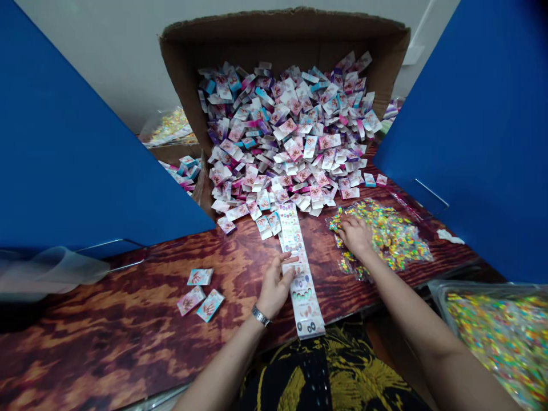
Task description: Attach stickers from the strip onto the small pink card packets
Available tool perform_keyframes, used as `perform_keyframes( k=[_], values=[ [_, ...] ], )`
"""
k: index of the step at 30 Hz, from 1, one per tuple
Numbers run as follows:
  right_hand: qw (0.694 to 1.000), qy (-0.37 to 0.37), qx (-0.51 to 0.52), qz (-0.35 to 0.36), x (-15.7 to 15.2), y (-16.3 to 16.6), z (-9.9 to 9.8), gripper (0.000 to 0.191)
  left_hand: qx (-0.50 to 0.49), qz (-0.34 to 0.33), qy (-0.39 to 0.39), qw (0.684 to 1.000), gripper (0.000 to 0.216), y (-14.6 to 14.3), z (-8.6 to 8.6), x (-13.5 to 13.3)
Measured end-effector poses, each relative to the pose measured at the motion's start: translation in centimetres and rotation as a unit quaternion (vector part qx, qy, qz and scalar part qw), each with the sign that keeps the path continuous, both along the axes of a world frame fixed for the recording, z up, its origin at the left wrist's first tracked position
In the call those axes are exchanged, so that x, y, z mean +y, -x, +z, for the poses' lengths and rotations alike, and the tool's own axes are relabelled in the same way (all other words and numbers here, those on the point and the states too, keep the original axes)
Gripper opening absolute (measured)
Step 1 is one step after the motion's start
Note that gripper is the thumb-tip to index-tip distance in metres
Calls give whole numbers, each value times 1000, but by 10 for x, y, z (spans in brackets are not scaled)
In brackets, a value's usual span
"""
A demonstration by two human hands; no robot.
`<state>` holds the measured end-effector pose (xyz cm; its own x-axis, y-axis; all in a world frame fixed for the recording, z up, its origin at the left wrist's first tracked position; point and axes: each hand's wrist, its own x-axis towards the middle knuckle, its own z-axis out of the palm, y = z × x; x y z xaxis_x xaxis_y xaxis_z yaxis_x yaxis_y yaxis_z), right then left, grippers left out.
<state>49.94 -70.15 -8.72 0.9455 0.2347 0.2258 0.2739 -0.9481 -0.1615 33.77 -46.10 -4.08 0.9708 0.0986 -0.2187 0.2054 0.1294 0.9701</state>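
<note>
A long printed paper strip [303, 279] with rows of small coloured pictures runs from the box pile to the table's near edge. My left hand [275, 288], with a metal watch on the wrist, lies across the strip's left side. Its fingers stretch out, thumb apart, and nothing is gripped. At the left edge of a heap of small clear packets [389, 237] filled with yellow, green and orange bits is my right hand [356, 235]. Its fingers curl down onto the packets; what lies under the fingertips is hidden. Three small printed cartons [209, 305] lie left of my left hand.
A large cardboard box [282, 34] on its side spills many small open cartons [291, 131] onto the patterned table [141, 319]. Blue panels [64, 142] with metal handles flank both sides. A plastic tub [440, 297] of colourful packets stands at lower right.
</note>
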Motion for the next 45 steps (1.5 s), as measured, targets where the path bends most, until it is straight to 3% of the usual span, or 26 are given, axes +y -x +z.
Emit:
perform_keyframes(
  k=[8,18,22,25,29,31,35,38,40,41,43,45],
  values=[
    [999,33,15,2,6,-1,-6,32,-14,54,39,998,27,-5,0,2],
    [997,65,34,20,9,0,-7,20,-25,81,73,994,21,-6,-1,3],
    [996,69,38,37,12,-1,1,19,-35,82,55,994,13,-10,0,4],
    [999,10,-3,53,21,9,19,21,-25,87,35,995,10,-13,0,6],
    [982,-76,-43,165,37,31,41,21,7,104,70,992,16,-17,-1,5],
    [978,-101,-34,181,40,36,43,21,11,107,79,991,16,-17,-2,4],
    [978,-122,9,171,39,33,30,22,-4,96,33,995,14,-15,-9,5],
    [975,-76,58,202,41,33,15,23,-42,79,-87,992,15,-13,-12,8],
    [961,-57,86,258,46,36,5,25,-117,61,-239,962,20,-11,-7,10],
    [953,-53,91,284,49,38,0,25,-173,43,-328,928,22,-10,-3,10],
    [944,-65,91,312,53,43,-8,23,-296,-19,-493,818,26,-9,9,11],
    [937,-108,103,315,54,47,-13,20,-386,-91,-600,695,27,-10,21,10]
  ],
)
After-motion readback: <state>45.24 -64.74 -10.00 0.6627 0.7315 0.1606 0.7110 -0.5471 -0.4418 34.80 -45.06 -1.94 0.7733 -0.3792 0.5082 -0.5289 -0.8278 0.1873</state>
